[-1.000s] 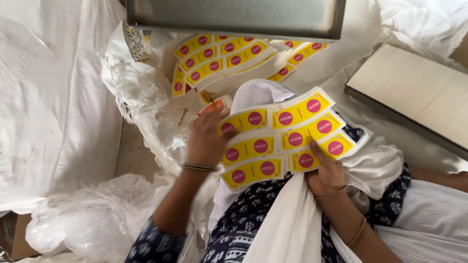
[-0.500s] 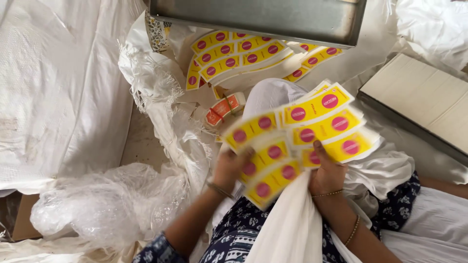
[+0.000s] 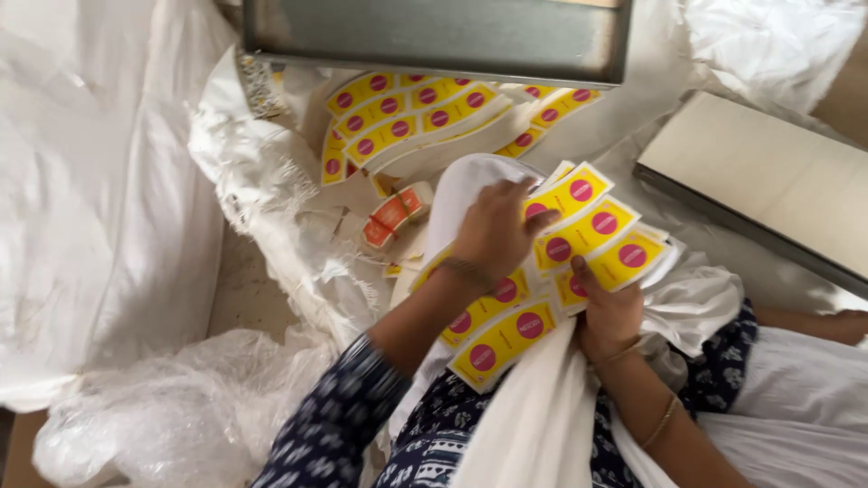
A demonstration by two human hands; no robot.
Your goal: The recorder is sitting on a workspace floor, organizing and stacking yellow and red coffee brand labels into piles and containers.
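A fanned stack of yellow label sheets [image 3: 592,237], each with pink round dots, rests on white cloth [image 3: 533,425] over my lap. My right hand [image 3: 608,312] grips the stack at its lower edge, thumb on top. My left hand [image 3: 495,230] lies across the upper left sheets, fingers curled over their edge. More yellow label strips [image 3: 407,117] lie piled further away on white sacking. A small orange label roll [image 3: 395,215] sits between the pile and my hands.
A grey metal tray [image 3: 434,36] stands at the top. A flat cream board [image 3: 768,181] lies at the right. Crumpled clear plastic [image 3: 163,416] fills the lower left, white cloth [image 3: 90,199] covers the left side.
My left hand has moved up from the lower left of the stack onto its upper sheets. The view has shifted slightly, with the stack now more to the right.
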